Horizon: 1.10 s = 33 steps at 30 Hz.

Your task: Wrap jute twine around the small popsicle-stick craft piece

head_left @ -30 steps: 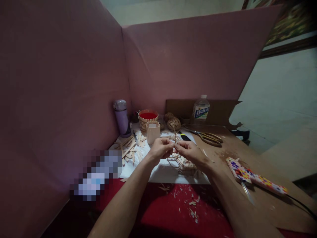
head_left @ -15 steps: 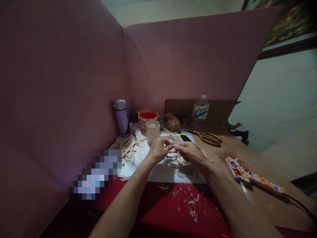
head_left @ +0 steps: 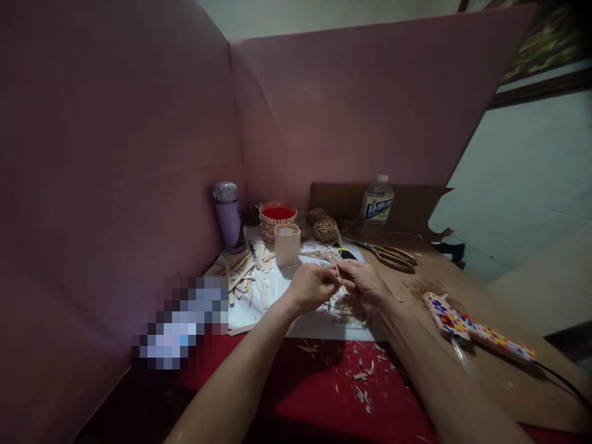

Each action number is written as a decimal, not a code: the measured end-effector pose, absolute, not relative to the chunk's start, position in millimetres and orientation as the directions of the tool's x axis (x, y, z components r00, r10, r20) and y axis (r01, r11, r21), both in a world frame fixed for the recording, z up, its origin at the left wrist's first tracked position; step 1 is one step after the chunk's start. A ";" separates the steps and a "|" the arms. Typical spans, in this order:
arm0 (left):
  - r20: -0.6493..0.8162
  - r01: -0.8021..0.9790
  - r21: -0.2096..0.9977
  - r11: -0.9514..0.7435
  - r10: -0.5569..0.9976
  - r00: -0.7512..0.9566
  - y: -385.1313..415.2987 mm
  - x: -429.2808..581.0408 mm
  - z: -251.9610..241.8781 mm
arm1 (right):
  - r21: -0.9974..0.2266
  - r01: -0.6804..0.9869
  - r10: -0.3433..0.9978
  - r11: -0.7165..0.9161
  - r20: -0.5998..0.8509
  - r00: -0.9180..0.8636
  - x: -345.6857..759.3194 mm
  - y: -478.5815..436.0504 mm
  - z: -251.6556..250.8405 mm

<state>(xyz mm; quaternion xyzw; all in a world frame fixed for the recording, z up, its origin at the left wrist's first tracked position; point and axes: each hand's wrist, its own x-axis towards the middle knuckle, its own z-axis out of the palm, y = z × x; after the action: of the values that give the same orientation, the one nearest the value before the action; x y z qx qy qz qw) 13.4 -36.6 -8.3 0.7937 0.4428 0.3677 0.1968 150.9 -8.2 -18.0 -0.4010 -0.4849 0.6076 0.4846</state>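
A strand of brown twine (head_left: 340,243) runs from the twine ball (head_left: 326,229) down to my hands. My left hand (head_left: 313,287) is closed, its thumb and fingertips pinched on the strand. Close beside it, my right hand (head_left: 363,280) pinches the twine too, with the fingertips of both hands nearly touching. Under them lie loose fibres and wood scraps (head_left: 348,308), partly hidden by the hands. Just behind the left hand stands a small cup of upright wooden sticks (head_left: 287,248). A larger stick-sided container (head_left: 277,223) with a red inside stands behind that cup.
Loose wooden sticks (head_left: 240,277) and a pen (head_left: 254,254) lie at left, near a purple bottle (head_left: 228,222). To the right are large scissors (head_left: 391,256), a clear labelled bottle (head_left: 377,206) and a flower-patterned glue gun (head_left: 476,330) with a cord. Shavings litter the red cloth (head_left: 324,382).
Both hands have shifted slightly right and down. The twine from the ball now rises into view above my fingers, and the loops below them are less visible.
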 end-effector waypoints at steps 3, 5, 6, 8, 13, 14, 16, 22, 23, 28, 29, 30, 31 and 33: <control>0.424 0.658 0.519 -0.546 0.832 0.357 -42.2 14.8 -6.1 | -0.949 -0.296 0.964 -0.111 -0.031 -0.263 152.8 -8.8 -17.5; 0.459 0.695 0.480 -0.535 0.828 0.321 -44.3 15.2 -3.4 | -0.951 -0.293 0.966 -0.101 -0.024 -0.256 153.2 -10.0 -16.6; 0.498 0.699 0.483 -0.528 0.822 0.276 -44.5 15.2 -1.9 | -0.957 -0.277 0.967 -0.088 -0.016 -0.253 153.0 -10.9 -15.9; 0.582 0.670 0.547 -0.502 0.804 0.127 -42.7 15.0 0.3 | -0.971 -0.229 0.965 -0.066 -0.004 -0.260 151.6 -12.9 -14.2; 0.366 0.279 0.899 -0.337 0.929 -0.057 -30.1 14.4 -3.4 | -0.996 -0.091 0.938 0.002 0.033 -0.346 145.2 -15.2 -12.3; 0.286 0.209 0.937 -0.281 0.958 0.008 -27.8 14.5 -5.2 | -0.997 -0.067 0.938 0.024 0.046 -0.345 144.1 -15.0 -12.5; 0.197 0.166 0.962 -0.216 0.973 0.120 -24.6 14.3 -8.6 | -0.998 -0.034 0.940 0.049 0.057 -0.335 142.9 -14.8 -12.7; 0.309 0.320 0.890 -0.326 0.945 0.106 -20.9 9.6 -12.6 | -0.999 -0.008 0.929 0.042 0.042 -0.367 145.3 -16.3 -10.3; 0.318 0.334 0.881 -0.335 0.942 0.107 -20.3 8.8 -12.8 | -0.999 0.002 0.927 0.050 0.045 -0.372 145.7 -16.1 -10.6; 0.322 0.336 0.879 -0.339 0.941 0.107 -16.8 5.9 -14.7 | -0.988 0.051 0.917 0.143 0.113 -0.384 145.2 -10.3 -18.2; 0.316 0.335 0.882 -0.331 0.944 0.101 -16.2 5.7 -15.6 | -0.985 0.061 0.912 0.160 0.124 -0.392 145.0 -8.8 -19.9; 0.309 0.337 0.885 -0.322 0.946 0.092 -15.6 5.6 -16.4 | -0.980 0.079 0.908 0.181 0.135 -0.397 144.9 -7.6 -21.1; 0.305 0.340 0.887 -0.314 0.949 0.080 -15.2 5.5 -17.2 | -0.972 0.112 0.905 0.205 0.145 -0.400 145.0 -6.8 -21.9; 0.294 0.341 0.893 -0.296 0.954 0.058 -14.9 5.6 -17.9 | -0.942 0.203 0.904 0.267 0.172 -0.391 145.8 -6.4 -21.8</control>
<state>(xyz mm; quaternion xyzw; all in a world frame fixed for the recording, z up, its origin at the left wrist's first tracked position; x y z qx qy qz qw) 5.6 -14.9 -17.9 0.6512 0.4971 0.4730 0.3243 145.8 -6.4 -21.8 -0.3967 -0.6975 0.4572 0.3835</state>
